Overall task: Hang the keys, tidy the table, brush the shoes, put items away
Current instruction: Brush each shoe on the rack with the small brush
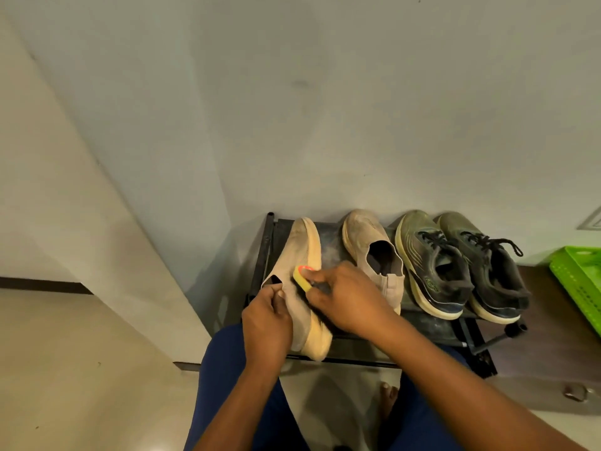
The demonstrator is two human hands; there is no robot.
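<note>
Head view, looking down: a beige slip-on shoe is tipped on its side on the black shoe rack, sole facing 3 o'clock. It's gripped at the heel end by the left hand, fingers curled round the collar. A yellow shoe brush is held in the right hand and pressed against the shoe's upper, just at 12 o'clock of the left hand. The matching beige shoe is parked upright at 2 o'clock of the brush. A pair of dark lace-up sneakers is lined up at 3 o'clock on the same rack. A green plastic basket is seen at the far 3 o'clock edge, on a dark wooden cabinet.
</note>
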